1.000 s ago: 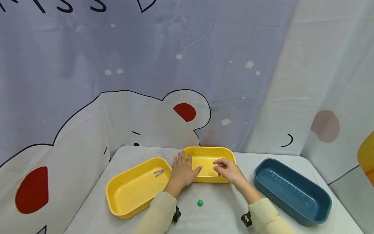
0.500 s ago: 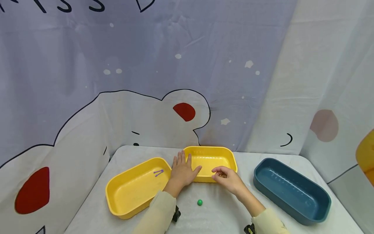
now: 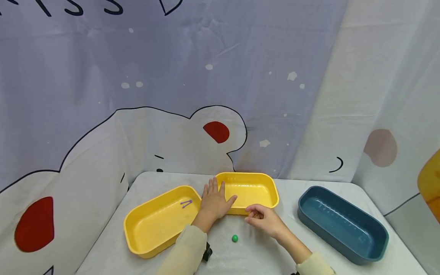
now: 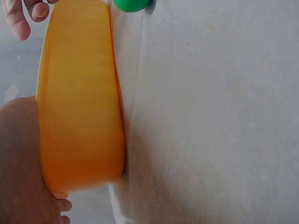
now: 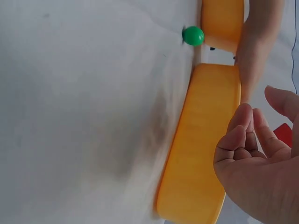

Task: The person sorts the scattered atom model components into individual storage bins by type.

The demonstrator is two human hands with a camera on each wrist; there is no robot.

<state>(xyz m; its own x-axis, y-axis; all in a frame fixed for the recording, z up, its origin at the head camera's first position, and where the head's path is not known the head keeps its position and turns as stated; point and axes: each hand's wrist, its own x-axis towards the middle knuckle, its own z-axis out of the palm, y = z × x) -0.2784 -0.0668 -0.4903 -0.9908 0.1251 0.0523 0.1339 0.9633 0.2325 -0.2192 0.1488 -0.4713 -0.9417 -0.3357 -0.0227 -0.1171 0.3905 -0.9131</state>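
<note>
My left hand (image 3: 214,202) lies with spread fingers over the left end of the middle yellow bin (image 3: 254,191). In the left wrist view that hand reaches past the rim of the yellow bin (image 4: 81,102). My right hand (image 3: 268,221) is just in front of the same bin, fingers loosely bent, thumb apart and nothing between them. The right wrist view shows the right hand (image 5: 261,163) beside the bin's long wall. A small green ball (image 3: 235,238) lies on the white table between my forearms.
A second yellow bin (image 3: 137,225) stands at the left, with small thin purple pieces (image 3: 186,203) at its far end. At the right is a dark blue bin (image 3: 343,225). A printed cloth (image 3: 192,76) hangs behind the table.
My right hand has drawn back from over the bin to its front side. The left hand stays put. A green spot beside the left fingers, visible one second ago, no longer shows.
</note>
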